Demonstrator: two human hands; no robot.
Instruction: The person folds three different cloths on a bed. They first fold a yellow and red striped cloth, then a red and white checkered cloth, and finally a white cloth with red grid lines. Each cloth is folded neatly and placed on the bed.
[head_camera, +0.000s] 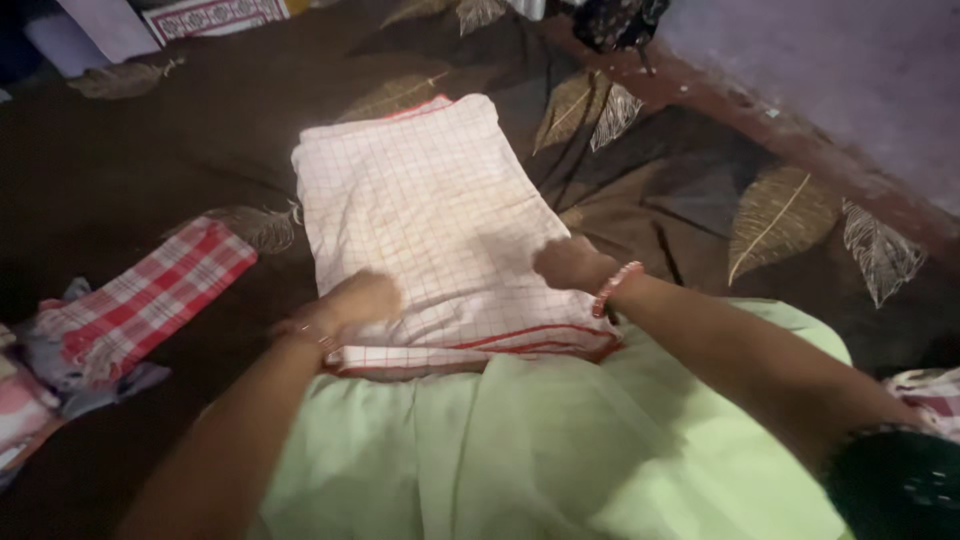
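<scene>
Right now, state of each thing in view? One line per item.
White checked cloth: folded flat on the dark leaf-print bedspread, both hands on it.
Left hand: pressing the cloth's near left corner, palm down.
Right hand: resting on the cloth's right edge; beaded bracelet on the wrist.
Red checked cloth: folded, lying to the left, untouched.
Pale green fabric: spread over the person's lap.
</scene>
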